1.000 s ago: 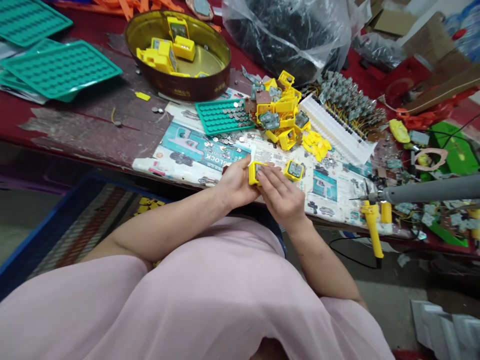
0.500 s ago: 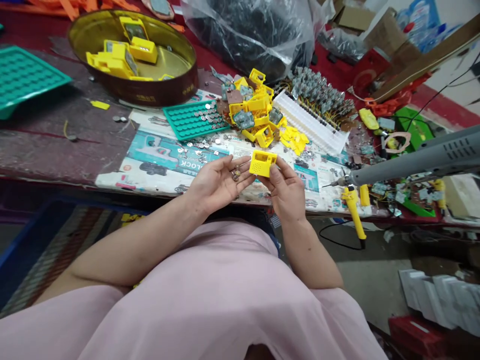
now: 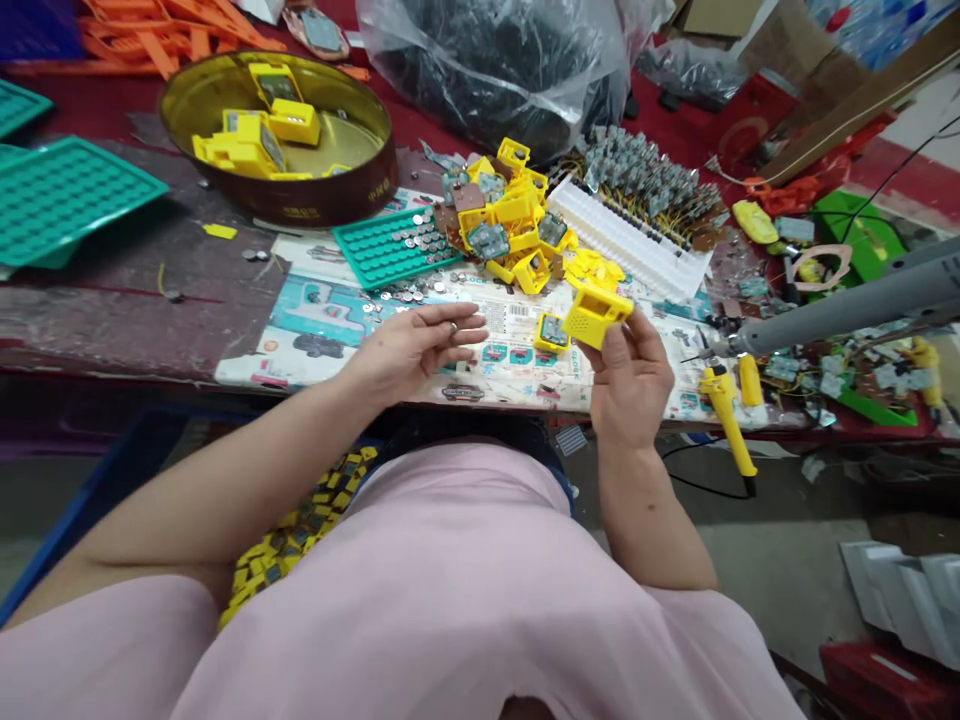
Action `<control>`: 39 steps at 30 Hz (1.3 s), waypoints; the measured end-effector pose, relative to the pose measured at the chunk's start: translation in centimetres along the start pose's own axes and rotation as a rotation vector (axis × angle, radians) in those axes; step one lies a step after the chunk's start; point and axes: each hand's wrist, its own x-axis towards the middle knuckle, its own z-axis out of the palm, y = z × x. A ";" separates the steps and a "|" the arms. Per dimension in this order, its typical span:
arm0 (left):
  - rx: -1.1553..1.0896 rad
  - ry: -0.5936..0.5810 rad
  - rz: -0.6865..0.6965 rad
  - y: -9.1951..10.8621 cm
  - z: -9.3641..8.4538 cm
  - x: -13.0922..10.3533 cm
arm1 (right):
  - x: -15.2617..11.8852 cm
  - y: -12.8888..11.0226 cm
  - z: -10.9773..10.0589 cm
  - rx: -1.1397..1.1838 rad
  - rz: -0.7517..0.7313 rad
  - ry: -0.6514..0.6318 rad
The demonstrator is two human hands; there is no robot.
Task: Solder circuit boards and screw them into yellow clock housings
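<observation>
My right hand [image 3: 634, 385] pinches a yellow plastic case [image 3: 596, 318] between thumb and fingers; its open side and a patch of small holes show. Just left of it, low by the sheet, is another small yellow case with a grey part inside [image 3: 551, 332]. My left hand [image 3: 409, 350] hovers over the front of the table, its fingers long and partly bent. A glint of small metal parts [image 3: 453, 326] shows between its thumb and fingers, mostly hidden. Behind both hands lies a pile of yellow cases [image 3: 517, 210], next to a green tray [image 3: 367, 250] with button cells.
A round tin [image 3: 300, 205] holds several yellow cases. A white rack [image 3: 637, 245] carries wired grey parts. At right, a grey electric screwdriver [image 3: 847, 315] reaches over the table, near a yellow-handled tool [image 3: 731, 425]. A clear plastic bag [image 3: 495, 70] stands behind.
My hands have drawn apart; the right moved right with the yellow case. My left hand has turned over from palm-up, covering its metal parts. The case with the grey part has come into view.
</observation>
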 end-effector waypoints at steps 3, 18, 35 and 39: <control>0.538 -0.059 0.194 1.3 -1.8 1.5 | -1.0 0.3 -0.7 -0.159 -0.232 -0.142; 2.067 -0.474 0.933 1.5 -1.2 8.7 | 1.2 1.6 -1.5 -0.716 -0.539 -0.391; 1.680 -0.412 0.969 -1.3 -2.9 1.0 | 2.1 2.8 -4.7 -0.640 -0.420 -0.389; 1.571 -0.332 0.912 -1.8 -2.6 1.4 | 1.4 2.5 -5.1 -0.639 -0.432 -0.411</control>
